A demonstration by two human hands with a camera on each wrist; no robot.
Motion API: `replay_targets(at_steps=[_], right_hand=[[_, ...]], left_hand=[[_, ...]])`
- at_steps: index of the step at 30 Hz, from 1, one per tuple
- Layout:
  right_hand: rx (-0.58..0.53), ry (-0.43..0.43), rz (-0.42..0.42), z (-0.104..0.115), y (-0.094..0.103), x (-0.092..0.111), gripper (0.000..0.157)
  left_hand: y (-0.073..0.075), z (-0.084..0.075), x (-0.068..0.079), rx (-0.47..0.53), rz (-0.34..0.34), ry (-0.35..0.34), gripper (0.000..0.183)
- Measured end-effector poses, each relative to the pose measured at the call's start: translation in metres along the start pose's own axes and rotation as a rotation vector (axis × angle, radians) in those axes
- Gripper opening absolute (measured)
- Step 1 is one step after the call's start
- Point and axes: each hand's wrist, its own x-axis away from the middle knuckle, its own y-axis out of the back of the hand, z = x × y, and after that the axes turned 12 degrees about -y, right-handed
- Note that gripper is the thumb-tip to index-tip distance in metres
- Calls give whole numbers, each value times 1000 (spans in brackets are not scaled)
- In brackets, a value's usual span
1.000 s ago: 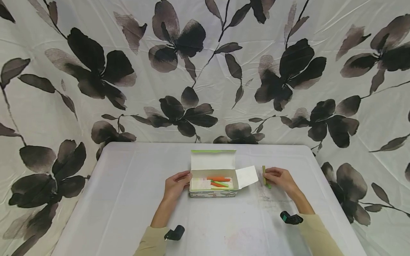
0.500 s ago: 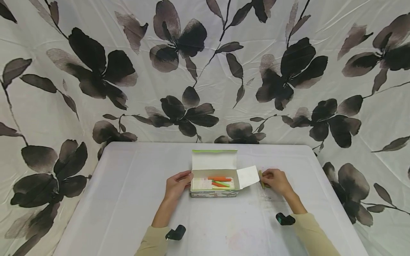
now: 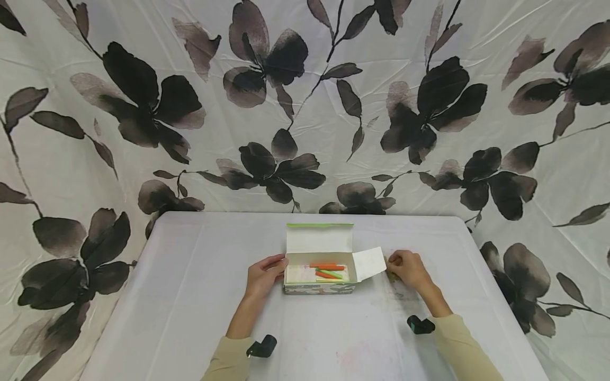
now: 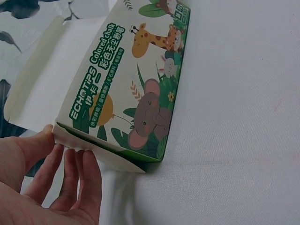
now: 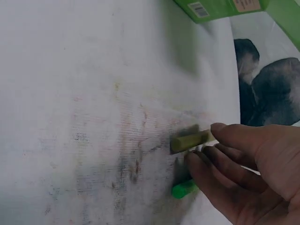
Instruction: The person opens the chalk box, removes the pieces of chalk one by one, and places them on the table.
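— Any room round the chalk box (image 3: 319, 289)?
— Plenty; a wide stretch of white counter (image 3: 190, 275) towards the left edge, another beyond the right hand (image 3: 409, 267), and a broad strip in front, down to the sleeves (image 3: 229, 360); behind the far edge, a floral hanging (image 3: 274, 174)
— And about the box itself?
— Raised lid (image 3: 319, 238) at the back, side flap (image 3: 369, 263) splayed out to the right, with just a narrow gap before the right fingertips
— Which view for the inside?
— Only the head view: orange sticks (image 3: 331, 266), a green one (image 3: 332, 274) and others lying in the box
— Anything extra from the wrists?
— From the left, printed animals (image 4: 152, 112) and the words "Colored chalk"; from the right, a barcode (image 5: 198, 10) on a green panel, coloured smudges (image 5: 129, 150), and a green chalk stick (image 5: 183, 189) partly behind a finger; cannot tell whether held or lying on the counter
— Hands wide or narrow?
— Both narrow; with the left hand (image 3: 262, 273), pinching the end flap (image 4: 117, 161) of the box near its corner; with the right, pinching one end of an olive-yellow chalk stick (image 5: 186, 141), outside the box, mostly hidden in the head view
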Motion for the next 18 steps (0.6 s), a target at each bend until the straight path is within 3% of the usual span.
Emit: replay_targets(at_steps=[9, 18], right_hand=[[2, 67, -61, 16, 22, -1, 15], [-52, 142, -70, 43, 38, -4, 13]], left_hand=[[0, 1, -2, -4, -4, 14, 32], [1, 1, -2, 20, -1, 11, 33]])
